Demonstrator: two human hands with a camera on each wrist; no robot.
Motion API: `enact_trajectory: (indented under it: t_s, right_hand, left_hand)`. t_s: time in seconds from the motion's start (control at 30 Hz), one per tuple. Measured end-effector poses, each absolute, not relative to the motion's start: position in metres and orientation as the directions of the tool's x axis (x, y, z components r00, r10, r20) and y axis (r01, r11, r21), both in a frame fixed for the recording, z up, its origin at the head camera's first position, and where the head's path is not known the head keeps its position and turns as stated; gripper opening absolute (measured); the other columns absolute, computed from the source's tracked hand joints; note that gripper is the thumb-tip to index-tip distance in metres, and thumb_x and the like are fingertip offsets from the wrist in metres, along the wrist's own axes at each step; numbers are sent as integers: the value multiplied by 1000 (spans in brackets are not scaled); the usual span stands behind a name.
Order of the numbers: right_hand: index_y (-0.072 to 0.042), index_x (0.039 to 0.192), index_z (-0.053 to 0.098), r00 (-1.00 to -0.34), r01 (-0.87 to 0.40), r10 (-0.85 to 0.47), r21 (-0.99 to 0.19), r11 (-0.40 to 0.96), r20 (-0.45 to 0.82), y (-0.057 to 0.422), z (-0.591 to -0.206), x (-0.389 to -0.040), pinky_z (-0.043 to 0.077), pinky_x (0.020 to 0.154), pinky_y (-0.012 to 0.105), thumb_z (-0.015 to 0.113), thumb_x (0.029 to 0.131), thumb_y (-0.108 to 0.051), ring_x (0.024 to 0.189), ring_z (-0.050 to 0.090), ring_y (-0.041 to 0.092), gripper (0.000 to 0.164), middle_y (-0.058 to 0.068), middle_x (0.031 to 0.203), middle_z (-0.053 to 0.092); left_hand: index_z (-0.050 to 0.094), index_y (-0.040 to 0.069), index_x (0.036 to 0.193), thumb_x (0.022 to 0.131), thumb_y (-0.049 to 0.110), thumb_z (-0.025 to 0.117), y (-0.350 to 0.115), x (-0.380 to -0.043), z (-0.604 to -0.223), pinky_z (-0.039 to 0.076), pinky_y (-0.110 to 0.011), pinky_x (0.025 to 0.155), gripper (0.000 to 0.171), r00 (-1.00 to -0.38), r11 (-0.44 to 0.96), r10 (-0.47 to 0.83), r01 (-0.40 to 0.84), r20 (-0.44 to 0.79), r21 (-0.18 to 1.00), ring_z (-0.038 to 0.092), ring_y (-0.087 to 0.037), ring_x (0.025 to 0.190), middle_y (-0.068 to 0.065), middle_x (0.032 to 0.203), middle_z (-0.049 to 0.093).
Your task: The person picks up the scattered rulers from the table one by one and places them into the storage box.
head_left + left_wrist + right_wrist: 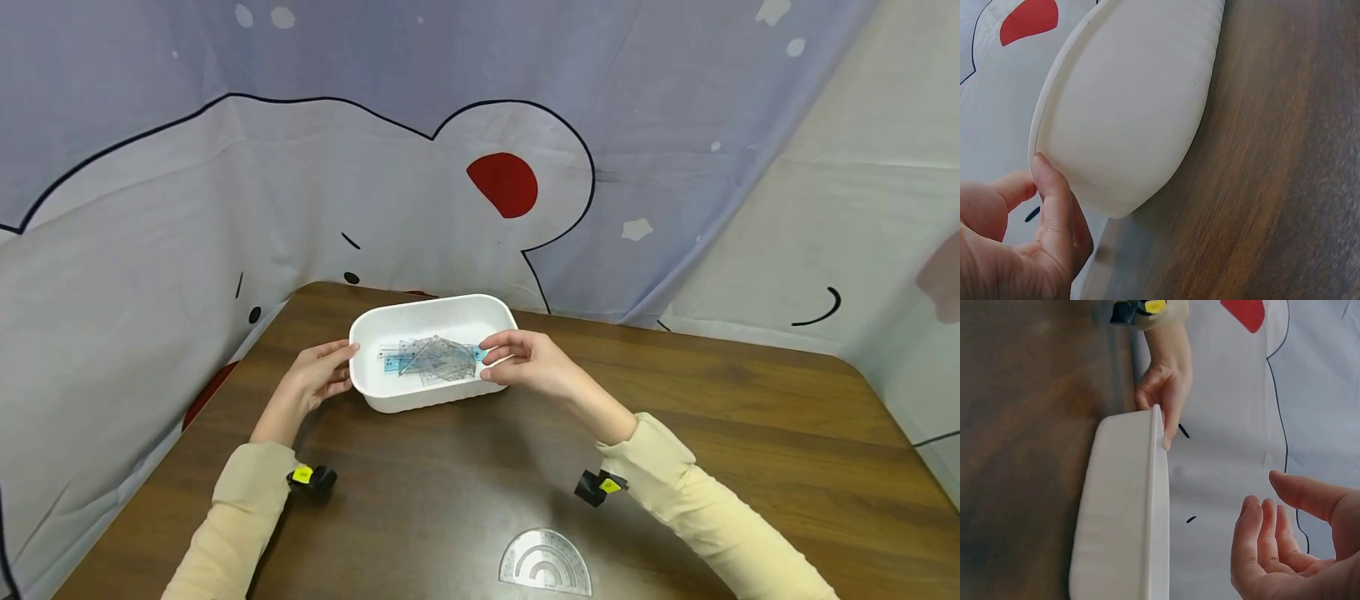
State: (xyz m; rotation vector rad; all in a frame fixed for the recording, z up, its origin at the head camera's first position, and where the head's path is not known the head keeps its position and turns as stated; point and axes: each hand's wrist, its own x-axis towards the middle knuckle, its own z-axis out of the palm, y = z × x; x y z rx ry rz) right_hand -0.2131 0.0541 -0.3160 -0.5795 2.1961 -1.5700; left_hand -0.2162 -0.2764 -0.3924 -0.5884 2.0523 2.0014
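Note:
A white plastic basin (435, 398) stands on the table with a pile of clear geometry pieces (442, 360) and a blue ruler (392, 364) lying inside. My left hand (318, 375) pinches the rim at the basin's left end, thumb and fingers on either side of the wall, as the left wrist view also shows. Over the right end of the basin hovers my right hand (534, 362), fingers loosely bent and apart from the thumb. In the right wrist view this hand (1291, 544) holds nothing and is separated from the basin wall (1116, 506).
A clear protractor (546, 560) lies flat near the front of the brown wooden table (420, 500). Behind the table hangs a printed cloth (390, 183), close to its back and left edges. Small black cameras (318, 481) are strapped at both wrists.

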Motion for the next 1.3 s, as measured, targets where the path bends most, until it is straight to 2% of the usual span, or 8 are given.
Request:
enact_trajectory:
  t_s: [0.27,0.5,0.77,1.1,1.3]
  right_hand:
    - [9,118,57,-814,-100,-576,-959,266,-75,72,-327,-192,53,77,18,71,81,-2,82,64,6,41,6,95,67]
    - [13,118,55,-799,-106,-596,-957,268,-78,87,-338,-174,54,75,17,72,81,-3,82,63,8,44,24,102,64]
    - [11,118,56,-779,-93,-617,-951,296,-116,109,-344,-155,54,78,18,74,81,-7,85,63,11,45,8,97,65]
    - [11,118,55,-763,-104,-635,-947,305,-121,136,-348,-131,54,77,20,73,82,-11,85,64,10,46,8,98,62]
    - [13,117,54,-739,-82,-658,-949,303,-146,140,-360,-121,55,72,19,75,79,-10,81,63,7,49,11,97,60]
  left_hand:
    - [27,5,151,97,28,57,-276,-216,-392,55,-13,60,66,-896,-24,-126,-426,-425,905,55,-2,64,3,89,54]
    - [27,5,151,97,28,57,-275,-215,-390,56,-14,59,66,-897,-30,-121,-425,-426,904,55,-2,64,3,90,54]
    - [28,6,150,97,28,57,-276,-215,-390,56,-14,60,65,-892,-36,-132,-432,-432,901,56,-2,64,3,87,54]
    - [27,4,150,97,26,57,-276,-216,-392,56,-14,60,65,-897,-48,-122,-422,-425,905,56,-2,64,4,89,55]
    - [27,4,150,97,26,56,-276,-215,-390,56,-14,62,65,-896,-46,-118,-426,-428,904,56,-1,64,4,91,55]
